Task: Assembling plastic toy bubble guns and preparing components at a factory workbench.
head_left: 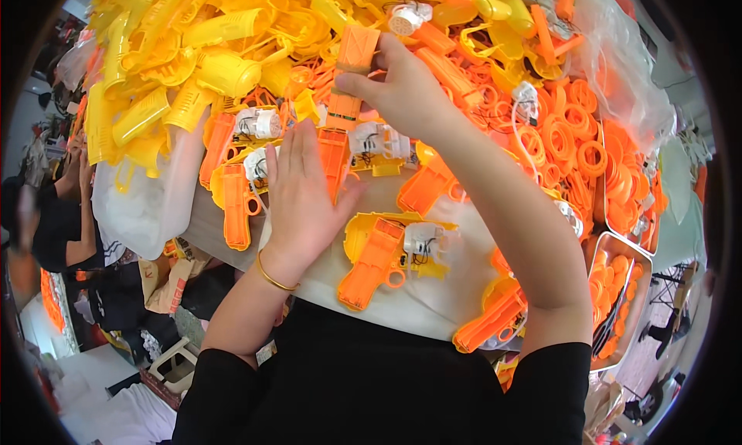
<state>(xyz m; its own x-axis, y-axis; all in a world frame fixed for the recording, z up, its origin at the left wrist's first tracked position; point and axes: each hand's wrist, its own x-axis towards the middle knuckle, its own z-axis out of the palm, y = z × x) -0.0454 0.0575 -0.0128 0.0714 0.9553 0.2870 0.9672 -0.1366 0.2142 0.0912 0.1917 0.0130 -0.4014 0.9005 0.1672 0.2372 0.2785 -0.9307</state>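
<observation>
My right hand (pixel 410 90) pinches an orange box-shaped plastic piece (pixel 358 47) between thumb and fingers, above the far part of the table. My left hand (pixel 303 194) lies with its fingers stretched out, next to the orange handle (pixel 334 153) of a half-built toy gun. A white motor housing with wires (pixel 379 141) sits to the right of that handle. Nearer to me lies another half-built toy gun (pixel 371 263) with an orange handle, yellow shell and clear-white housing. More such guns lie at left (pixel 236 202) and right (pixel 491 317).
Yellow plastic shells (pixel 224 28) are heaped at the far left, partly over a clear bin (pixel 147 205). Orange rings (pixel 576 120) pile up at the right, near a metal tray (pixel 645 259) of small orange parts. Another person's arm (pixel 81 213) shows at left.
</observation>
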